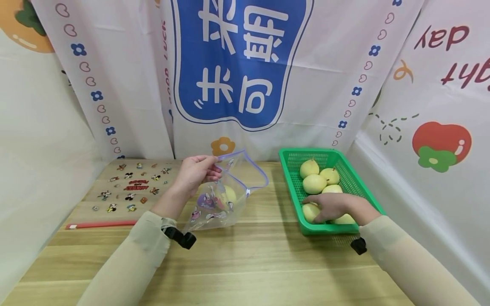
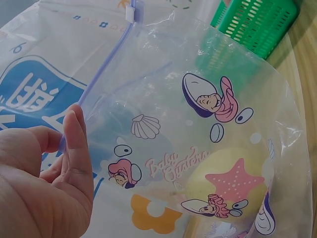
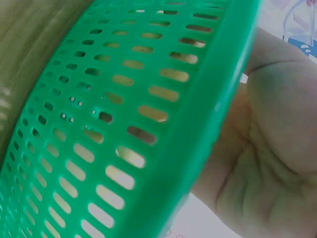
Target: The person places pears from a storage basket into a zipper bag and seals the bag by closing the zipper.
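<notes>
My left hand pinches the purple zip edge of a clear slider bag between thumb and fingers. The bag's mouth gapes toward the right, with a white slider on the zip. Through its printed film a yellow pear shows at the bottom. In the green basket, my right hand reaches down with thumb and finger on either side of a pear near the front left corner. In the right wrist view the basket wall hides those fingertips.
Several more pears lie in the green basket on the right of the wooden table. At the left is a patterned bag or sheet with cartoon figures, and a red strip lies before it. Printed curtains close off the back and sides.
</notes>
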Motion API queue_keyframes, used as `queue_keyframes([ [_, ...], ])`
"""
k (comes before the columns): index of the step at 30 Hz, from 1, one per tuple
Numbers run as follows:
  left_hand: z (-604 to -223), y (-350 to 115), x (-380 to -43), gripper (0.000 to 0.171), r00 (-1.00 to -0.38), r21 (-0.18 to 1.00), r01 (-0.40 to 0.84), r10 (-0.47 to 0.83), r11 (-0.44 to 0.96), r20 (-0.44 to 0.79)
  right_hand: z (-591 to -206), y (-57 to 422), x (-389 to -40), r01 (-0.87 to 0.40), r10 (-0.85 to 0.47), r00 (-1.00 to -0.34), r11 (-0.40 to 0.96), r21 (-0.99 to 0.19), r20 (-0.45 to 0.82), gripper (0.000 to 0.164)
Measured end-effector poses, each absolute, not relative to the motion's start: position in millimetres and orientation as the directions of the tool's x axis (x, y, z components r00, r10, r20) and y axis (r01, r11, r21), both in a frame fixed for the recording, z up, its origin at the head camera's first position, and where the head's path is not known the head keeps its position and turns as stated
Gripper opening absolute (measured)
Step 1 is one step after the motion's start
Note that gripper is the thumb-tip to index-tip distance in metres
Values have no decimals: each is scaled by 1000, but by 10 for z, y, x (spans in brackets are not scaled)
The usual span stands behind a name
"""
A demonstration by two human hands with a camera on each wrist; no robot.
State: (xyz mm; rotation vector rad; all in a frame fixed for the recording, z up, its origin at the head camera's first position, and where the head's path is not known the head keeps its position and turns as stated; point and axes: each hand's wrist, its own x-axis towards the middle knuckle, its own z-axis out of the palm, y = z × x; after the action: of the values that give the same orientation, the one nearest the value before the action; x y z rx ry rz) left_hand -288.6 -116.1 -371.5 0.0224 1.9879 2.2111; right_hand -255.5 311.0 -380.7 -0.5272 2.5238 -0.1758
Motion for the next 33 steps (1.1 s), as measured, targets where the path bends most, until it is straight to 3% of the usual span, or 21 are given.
queue_keyframes([
  [7, -3721, -1158, -2879, 38, -987, 988, -113, 128, -105, -99, -3754, 3204, -2577, -304, -401, -837, 906, -293, -371, 81],
  [17, -3733, -1155, -2870, 39, -988, 990, -104, 127, -91, -92, -3668, 3232, -2641, -286, -321, -945, 907, -309, -68, 80],
  [25, -3746, -1160, -2866, 41, -988, 993, -95, 127, -72, -86, -3538, 3151, -2689, -256, -236, -967, 891, -376, 99, 84],
  [33, -3733, -1151, -2856, 42, -988, 993, -93, 133, -79, -82, -3379, 2946, -2731, -282, -224, -957, 864, -418, 182, 84],
])
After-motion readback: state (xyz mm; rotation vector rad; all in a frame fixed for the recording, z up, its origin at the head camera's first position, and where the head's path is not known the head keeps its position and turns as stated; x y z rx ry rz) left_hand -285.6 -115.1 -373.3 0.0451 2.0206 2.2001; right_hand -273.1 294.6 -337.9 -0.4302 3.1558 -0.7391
